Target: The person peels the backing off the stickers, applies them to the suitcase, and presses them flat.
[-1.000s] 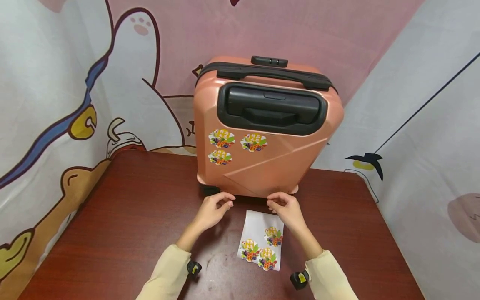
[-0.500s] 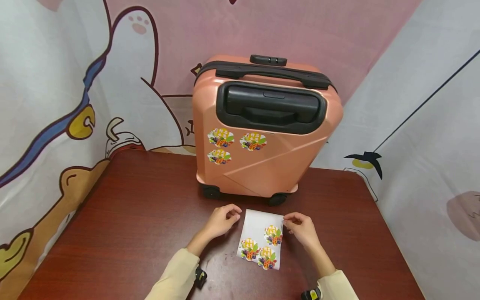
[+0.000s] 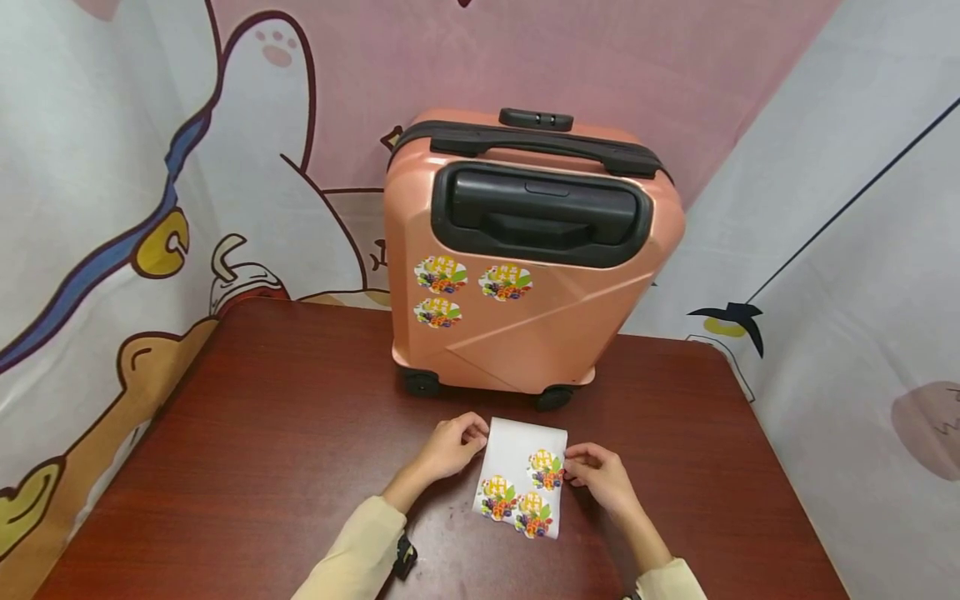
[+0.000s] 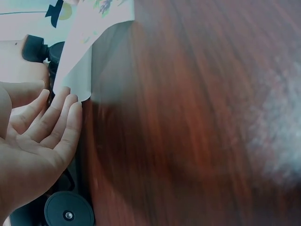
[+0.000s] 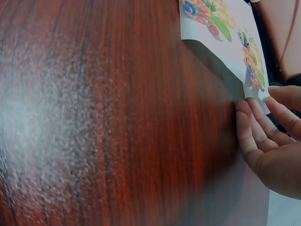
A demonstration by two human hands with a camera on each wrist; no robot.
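Note:
A white sticker sheet (image 3: 522, 439) with several round fruit stickers lies on the table, its near edge curling up. My left hand (image 3: 450, 446) is at the sheet's upper left edge, fingers loosely bent; in the left wrist view the thumb stands apart from the sheet, with fingertips (image 4: 66, 90) close to its edge. At the right edge, beside a fruit sticker (image 3: 545, 469), is my right hand (image 3: 602, 479); thumb and index tips meet the edge, and I see no firm pinch. Behind stands a pink suitcase (image 3: 517, 333) bearing three similar stickers (image 3: 505, 282).
The suitcase stands on black wheels (image 3: 555, 397) at the back of the dark red-brown table (image 3: 285, 433). A printed cloth (image 3: 585, 67) with cartoon figures hangs behind and along both sides. Black wrist devices (image 3: 405, 557) sit at the sleeves.
Both hands have come back from the suitcase's foot towards the sticker sheet. My left hand reached its left edge, my right hand slid slightly down its right edge. Sheet and suitcase stayed put.

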